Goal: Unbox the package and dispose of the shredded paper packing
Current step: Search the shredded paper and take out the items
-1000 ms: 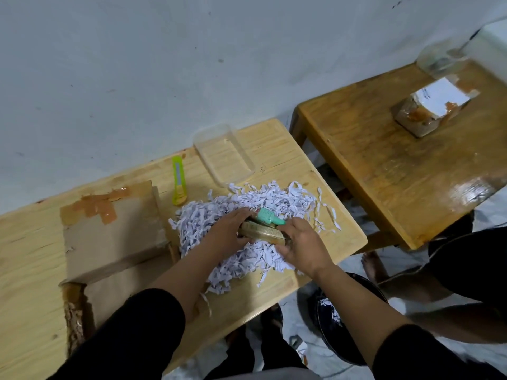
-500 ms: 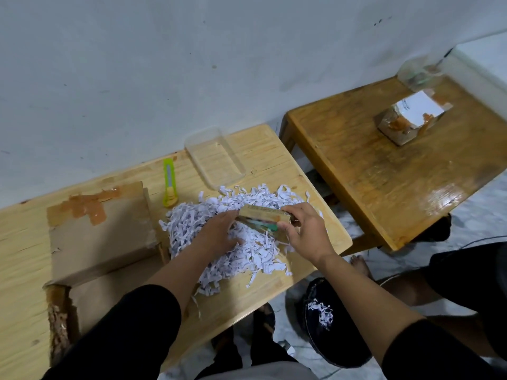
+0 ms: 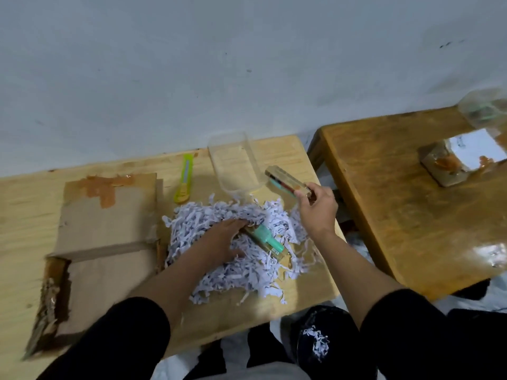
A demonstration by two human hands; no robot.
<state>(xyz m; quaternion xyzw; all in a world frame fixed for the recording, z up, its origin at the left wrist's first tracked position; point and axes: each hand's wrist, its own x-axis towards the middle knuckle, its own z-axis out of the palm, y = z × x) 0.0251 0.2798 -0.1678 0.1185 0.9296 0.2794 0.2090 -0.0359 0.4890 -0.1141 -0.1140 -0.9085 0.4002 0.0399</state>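
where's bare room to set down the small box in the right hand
Bare wood: the darker table in front of its taped parcel, and the near table's far-right corner beyond the clear tray. Crowded: the shreds, knife and carton.

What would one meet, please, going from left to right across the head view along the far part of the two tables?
Cardboard box → yellow utility knife → clear plastic tray → small packaged item held in the right hand → taped parcel on the darker table.

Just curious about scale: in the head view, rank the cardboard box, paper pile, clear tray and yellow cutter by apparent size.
1. Cardboard box
2. Paper pile, not much smaller
3. Clear tray
4. Yellow cutter
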